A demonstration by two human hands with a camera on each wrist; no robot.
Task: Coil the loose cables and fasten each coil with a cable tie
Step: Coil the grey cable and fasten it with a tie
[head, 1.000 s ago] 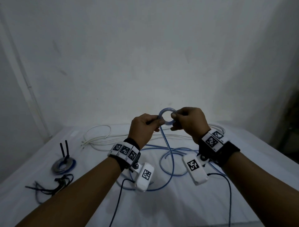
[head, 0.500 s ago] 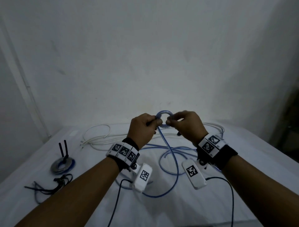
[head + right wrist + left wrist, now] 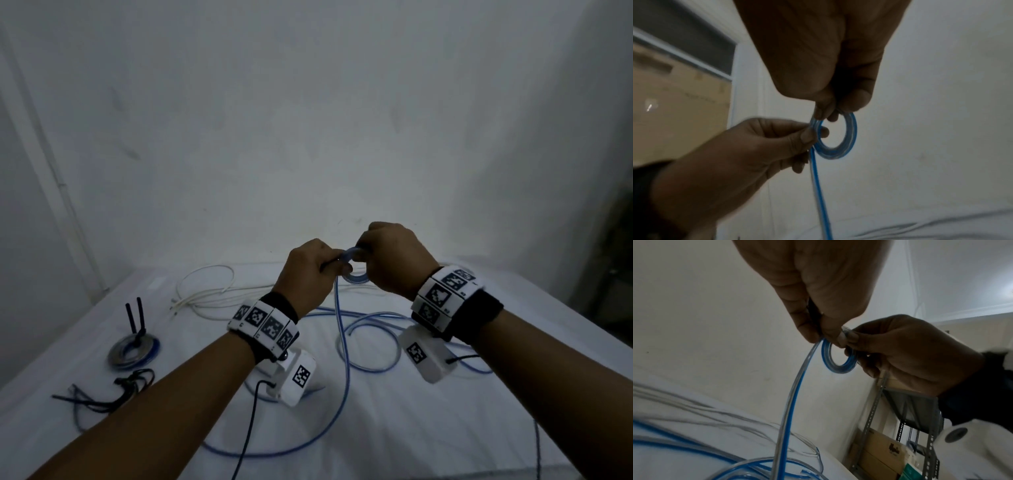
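Note:
A small coil [image 3: 356,278] of clear-blue cable is held up between both hands above the table. My left hand [image 3: 334,268] pinches its left side [image 3: 825,345] with thumb and forefinger; something dark and thin sits between those fingers. My right hand [image 3: 363,254] pinches the coil's top from above [image 3: 851,138]. The cable's loose length [image 3: 344,342] hangs from the coil and loops over the white table [image 3: 376,428]. A loose white cable [image 3: 205,294] lies at the back left.
At the left lies a finished coil [image 3: 133,349] with two black tie ends sticking up. A bundle of black cable ties [image 3: 130,383] lies in front of it. A metal shelf with boxes [image 3: 890,451] stands to the right of the table.
The coil has tipped from facing me to nearly flat and sits lower between the hands. My right hand has risen and come over its top. The hanging cable has swung slightly.

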